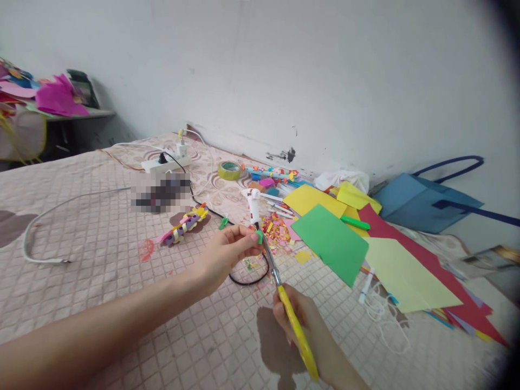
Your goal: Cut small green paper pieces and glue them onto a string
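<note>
My left hand point(233, 246) pinches a small green piece of paper point(259, 236) between thumb and fingertips. Yellow-handled scissors point(290, 311) are gripped in my right hand point(304, 319), their blades pointing away from me and up to the green piece. Whether the blades touch the paper I cannot tell. Just beyond the fingertips stands a white glue gun point(253, 206) with a black cord. A small green curled piece point(224, 222) lies on the cloth left of it. Many tiny coloured paper scraps point(274, 230) are scattered behind the blades.
A green sheet point(333, 244), a pale yellow sheet point(410, 273) and red paper lie to the right, near white string point(379, 303) and a blue bag point(422, 203). A decorated purple stick point(182, 226), tape roll point(229, 170) and power strip point(166, 161) lie to the left and behind.
</note>
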`<state>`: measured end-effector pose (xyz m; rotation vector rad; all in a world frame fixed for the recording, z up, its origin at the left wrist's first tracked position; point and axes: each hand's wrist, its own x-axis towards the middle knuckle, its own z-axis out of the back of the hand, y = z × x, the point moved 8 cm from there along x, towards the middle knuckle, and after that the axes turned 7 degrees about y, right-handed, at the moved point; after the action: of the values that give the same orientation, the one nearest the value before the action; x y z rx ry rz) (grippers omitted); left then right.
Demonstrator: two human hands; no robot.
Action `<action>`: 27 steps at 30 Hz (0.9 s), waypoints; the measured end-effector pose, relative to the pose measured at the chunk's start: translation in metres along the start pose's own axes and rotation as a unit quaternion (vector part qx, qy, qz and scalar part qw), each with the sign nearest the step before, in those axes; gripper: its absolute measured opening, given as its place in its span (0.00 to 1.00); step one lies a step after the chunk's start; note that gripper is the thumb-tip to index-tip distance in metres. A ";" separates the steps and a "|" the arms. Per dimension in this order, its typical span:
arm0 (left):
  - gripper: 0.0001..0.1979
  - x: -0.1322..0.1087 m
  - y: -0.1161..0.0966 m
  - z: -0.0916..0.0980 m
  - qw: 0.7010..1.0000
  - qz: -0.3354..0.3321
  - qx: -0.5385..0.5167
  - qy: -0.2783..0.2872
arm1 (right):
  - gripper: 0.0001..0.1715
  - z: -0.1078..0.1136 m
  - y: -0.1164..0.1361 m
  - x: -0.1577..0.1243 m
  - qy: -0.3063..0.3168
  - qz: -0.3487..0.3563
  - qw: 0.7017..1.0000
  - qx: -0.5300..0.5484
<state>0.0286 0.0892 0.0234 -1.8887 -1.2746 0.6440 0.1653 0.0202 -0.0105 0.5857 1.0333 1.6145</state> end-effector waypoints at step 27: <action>0.07 0.001 -0.004 0.002 1.000 -0.006 0.026 -0.002 | 0.24 0.001 -0.001 -0.004 0.003 -0.022 1.000 -0.002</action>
<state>0.0252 0.0912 0.0260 -1.8369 -1.2584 0.6706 0.1682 0.0168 -0.0106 0.5522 1.0390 1.5806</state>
